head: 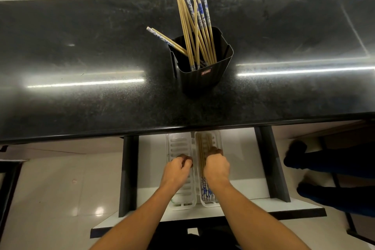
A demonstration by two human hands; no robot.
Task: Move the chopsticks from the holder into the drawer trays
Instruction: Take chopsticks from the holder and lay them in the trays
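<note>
A black holder [203, 75] stands on the dark counter with several wooden and blue-patterned chopsticks [194, 26] leaning in it, two of them tipped to the left. Below the counter edge, an open drawer [243, 168] holds two white slotted trays side by side. My left hand [177, 171] rests with curled fingers over the left tray [178, 144], with nothing visible in it. The right tray [216, 138] has several chopsticks [201, 154] lying lengthwise, patterned ends toward me. My right hand [216, 168] is curled down onto them; its fingertips are hidden.
The black granite counter [81, 57] overhangs the far ends of both trays. Dark drawer rails [128, 168] flank the drawer. Another person's dark shoes and trouser legs [296, 154] stand to the right. The tiled floor [50, 189] lies to the left.
</note>
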